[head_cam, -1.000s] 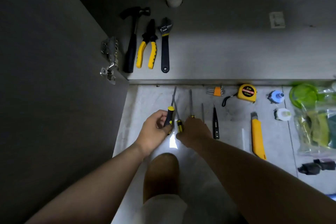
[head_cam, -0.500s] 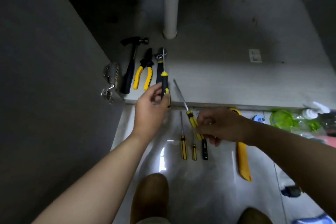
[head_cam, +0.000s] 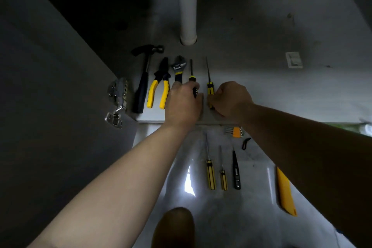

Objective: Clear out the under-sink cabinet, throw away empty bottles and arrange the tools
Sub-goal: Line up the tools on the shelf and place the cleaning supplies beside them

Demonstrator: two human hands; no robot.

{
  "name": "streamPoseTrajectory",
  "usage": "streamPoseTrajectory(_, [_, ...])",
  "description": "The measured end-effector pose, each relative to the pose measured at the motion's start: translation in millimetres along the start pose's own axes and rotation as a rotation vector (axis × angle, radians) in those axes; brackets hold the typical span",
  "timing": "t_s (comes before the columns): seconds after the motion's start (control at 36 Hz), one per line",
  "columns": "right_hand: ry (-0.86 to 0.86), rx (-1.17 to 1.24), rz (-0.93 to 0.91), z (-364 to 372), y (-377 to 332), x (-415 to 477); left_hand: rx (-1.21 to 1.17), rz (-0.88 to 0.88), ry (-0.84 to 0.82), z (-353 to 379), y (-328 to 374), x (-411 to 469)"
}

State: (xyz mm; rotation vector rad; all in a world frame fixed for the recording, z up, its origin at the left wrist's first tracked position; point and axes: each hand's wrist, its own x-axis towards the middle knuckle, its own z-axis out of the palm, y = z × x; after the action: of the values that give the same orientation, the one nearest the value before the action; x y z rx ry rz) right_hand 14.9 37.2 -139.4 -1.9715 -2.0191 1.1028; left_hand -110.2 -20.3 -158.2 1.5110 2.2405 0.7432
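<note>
Both grips are closed on screwdrivers: the left hand (head_cam: 182,104) holds a black-handled screwdriver (head_cam: 192,80), the right hand (head_cam: 230,99) a yellow-striped screwdriver (head_cam: 209,86). Forearms are stretched from the lower frame to mid-frame, onto the cabinet floor (head_cam: 261,90). Half a second ago the tools were held raised and tilted; now they are laid parallel beside the wrench (head_cam: 178,68).

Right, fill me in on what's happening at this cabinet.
A person is lining up tools on the cabinet floor. The left hand grips one screwdriver and the right hand another screwdriver, setting them down beside the hammer, pliers and wrench. Two smaller screwdrivers, a black tester pen and a yellow utility knife wait on the tiles outside.
</note>
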Motion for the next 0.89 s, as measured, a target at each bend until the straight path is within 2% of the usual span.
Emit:
streamPoseTrajectory(0.11, [0.009, -0.037, 0.019, 13.9, 2.3, 2.0, 0.018, 0.082, -0.070, 1.9, -6.0, -9.1])
streamPoseTrajectory(0.19, [0.089, -0.018, -0.038, 21.3, 6.8, -4.1, 0.034, 0.118, -0.099, 0.3, -12.6, -16.5])
streamPoseTrajectory(0.33, [0.142, 0.029, -0.133, 28.6, 7.2, -11.4, 0.042, 0.154, -0.034, -3.9, -17.8, -19.1])
streamPoseTrajectory(0.64, [0.129, 0.097, -0.091, 39.2, -3.3, -11.6, 0.091, 0.141, 0.000, -4.4, -23.2, -20.8])
streamPoseTrajectory(0.89, [0.133, 0.117, -0.134, 37.3, 4.5, -21.9, 0.080, 0.137, 0.011, -6.9, -25.5, -26.6])
